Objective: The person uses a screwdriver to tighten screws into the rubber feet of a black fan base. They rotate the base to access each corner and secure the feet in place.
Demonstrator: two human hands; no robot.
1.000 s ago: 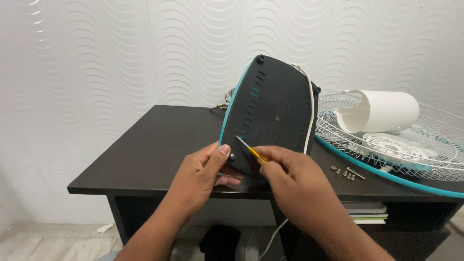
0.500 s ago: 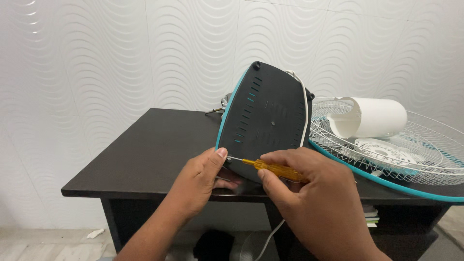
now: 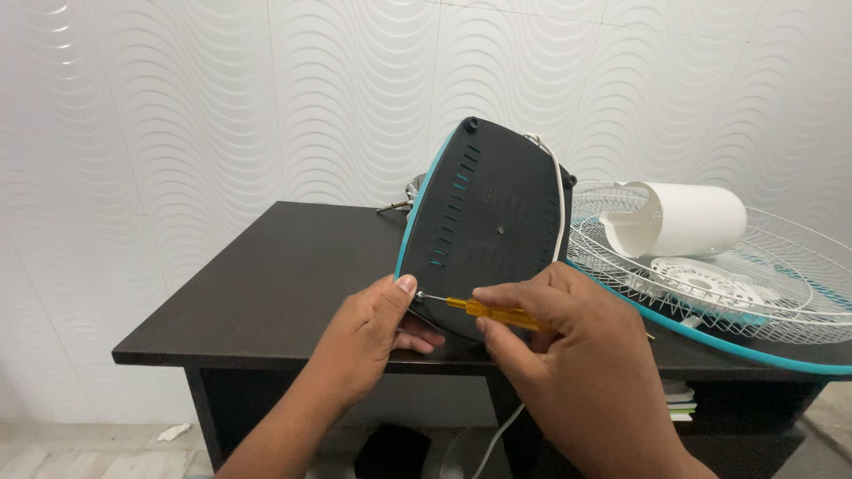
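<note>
The fingers [image 3: 506, 306] of the right hand [image 3: 568, 355] are clamped round the yellow handle of a screwdriver [image 3: 484, 310], which lies nearly level with its tip pointing left to the lower left corner of the fan base [image 3: 488, 231]. The fingers of the left hand [image 3: 368, 341] are curled against that same corner, the thumb [image 3: 401, 288] pressed to the teal edge just beside the tip; they grip the base's lower rim and so are closed on it.

The base stands tilted up on its lower edge near the front of the dark table [image 3: 266, 293], its black slotted underside facing the camera. A white cord [image 3: 555, 191] runs down its right side and hangs below the table front.

Against the picture a second ago, the screwdriver has swung from a steep slant, pointing up and left, down to near level, and more of its handle shows. The right hand has come closer to the camera and fills more of the lower right. The left hand stays on the same corner of the base. The base itself has kept its tilt.

To the right, a white wire grille [image 3: 763, 284] with a teal rim lies flat on the table, and a white housing [image 3: 688, 217] rests on it on its side. Both are well apart from the hands.
</note>
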